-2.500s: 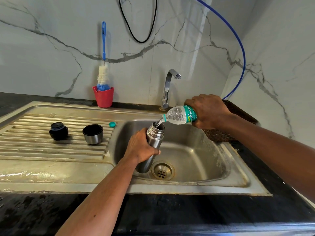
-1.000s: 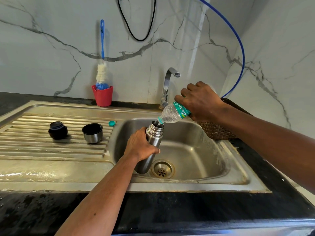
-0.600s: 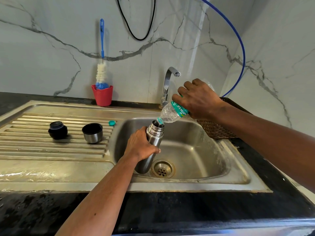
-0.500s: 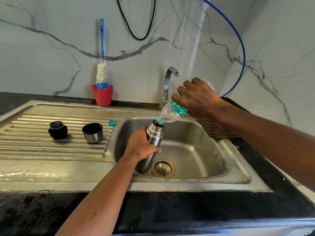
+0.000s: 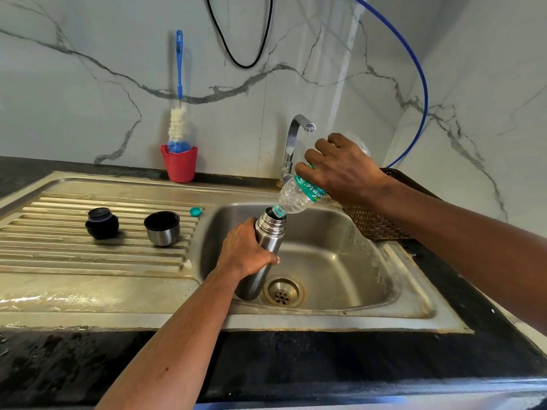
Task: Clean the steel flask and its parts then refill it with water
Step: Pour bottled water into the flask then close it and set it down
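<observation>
Left hand (image 5: pixel 245 250) gripped steel flask (image 5: pixel 270 232) round middle, fingers curled; flask tilted in sink basin (image 5: pixel 340 261), base beside drain. Right hand (image 5: pixel 343 170) wrapped round plastic bottle (image 5: pixel 296 198), tipped neck-down, mouth at open flask mouth. I could not tell fill level of either. On drainboard: steel cup lid (image 5: pixel 162 228) mouth up, interior dark; black stopper (image 5: pixel 102 223); teal cap (image 5: pixel 196 211). Red cup (image 5: pixel 179 165) held bottle brush (image 5: pixel 178 125).

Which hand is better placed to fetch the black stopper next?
Right, probably: the left hand must steady the open steel flask; the right hand need only set down the water bottle first.
</observation>
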